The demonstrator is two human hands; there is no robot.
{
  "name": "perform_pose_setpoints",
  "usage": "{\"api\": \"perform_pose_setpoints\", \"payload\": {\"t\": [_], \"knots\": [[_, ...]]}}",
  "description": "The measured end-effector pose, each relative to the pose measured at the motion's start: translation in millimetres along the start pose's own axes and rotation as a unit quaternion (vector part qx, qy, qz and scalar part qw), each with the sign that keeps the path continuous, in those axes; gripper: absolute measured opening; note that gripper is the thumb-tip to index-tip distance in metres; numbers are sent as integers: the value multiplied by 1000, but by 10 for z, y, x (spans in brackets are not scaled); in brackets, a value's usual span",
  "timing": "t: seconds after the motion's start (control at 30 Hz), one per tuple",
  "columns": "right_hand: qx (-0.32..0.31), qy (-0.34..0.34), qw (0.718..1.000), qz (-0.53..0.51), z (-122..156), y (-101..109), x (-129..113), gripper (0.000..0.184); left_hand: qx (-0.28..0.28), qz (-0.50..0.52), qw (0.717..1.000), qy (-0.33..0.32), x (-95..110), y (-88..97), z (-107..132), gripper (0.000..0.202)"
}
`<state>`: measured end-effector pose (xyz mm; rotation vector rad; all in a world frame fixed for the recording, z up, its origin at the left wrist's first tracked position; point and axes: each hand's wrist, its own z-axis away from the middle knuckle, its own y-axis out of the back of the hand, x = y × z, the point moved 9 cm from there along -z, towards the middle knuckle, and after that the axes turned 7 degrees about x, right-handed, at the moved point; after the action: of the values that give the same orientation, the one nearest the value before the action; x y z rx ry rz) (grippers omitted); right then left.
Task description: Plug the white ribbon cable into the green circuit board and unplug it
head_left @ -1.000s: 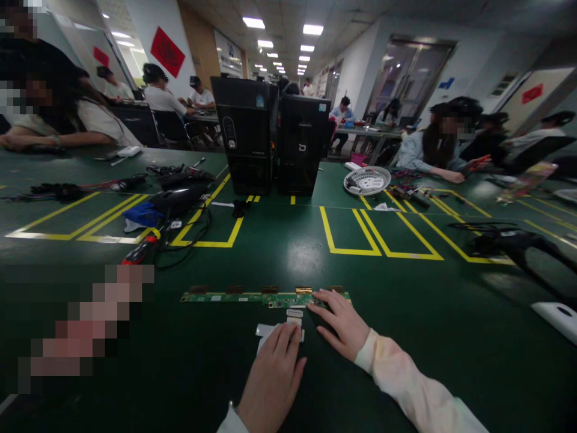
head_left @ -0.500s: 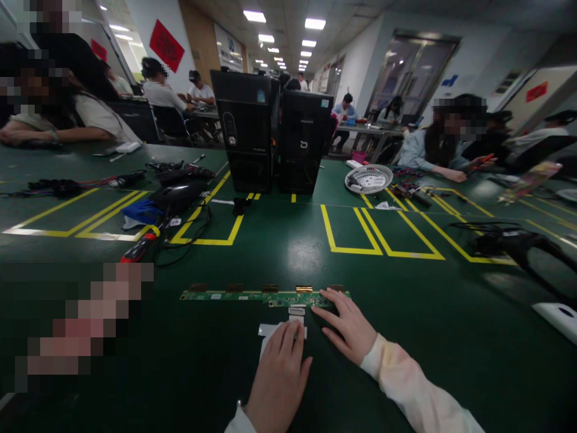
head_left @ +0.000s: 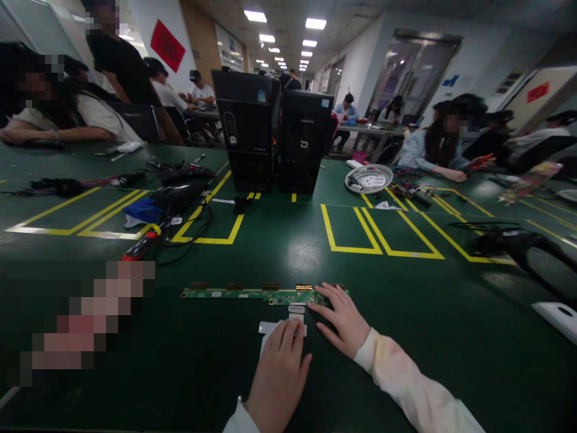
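Note:
A long, narrow green circuit board (head_left: 243, 295) lies flat on the green table, with brown tabs along its far edge. At the middle of its near side, a white flat ribbon cable (head_left: 296, 314) with a connector end comes close to the board; whether it is plugged in I cannot tell. My left hand (head_left: 280, 367) rests palm down over the cable, its fingers laid forward and its thumb apart, hiding most of the white piece. Spread fingers of my right hand (head_left: 342, 319) touch the board's right end, with the thumb off it.
Two black computer towers (head_left: 247, 132) stand at the back. A white basket (head_left: 368, 179) sits right of them. On the left lie a red-and-black tool (head_left: 140, 245), a blue item (head_left: 143, 210) and dark cables (head_left: 180, 186). A black curved object (head_left: 509, 240) is at right. Co-workers sit around.
My right hand has shifted slightly left and up along the board. My left hand stays nearly still on the cable. A standing person in the background has moved right.

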<state>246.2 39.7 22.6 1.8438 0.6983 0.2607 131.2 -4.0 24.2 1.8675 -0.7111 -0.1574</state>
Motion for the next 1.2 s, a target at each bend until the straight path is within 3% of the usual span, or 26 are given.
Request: {"api": "perform_pose_setpoints", "payload": {"t": [1.2], "knots": [[-11,-10,1000,-25,-47,-30,44,34,-1,9,999,45,37,-55,-5,41]]}}
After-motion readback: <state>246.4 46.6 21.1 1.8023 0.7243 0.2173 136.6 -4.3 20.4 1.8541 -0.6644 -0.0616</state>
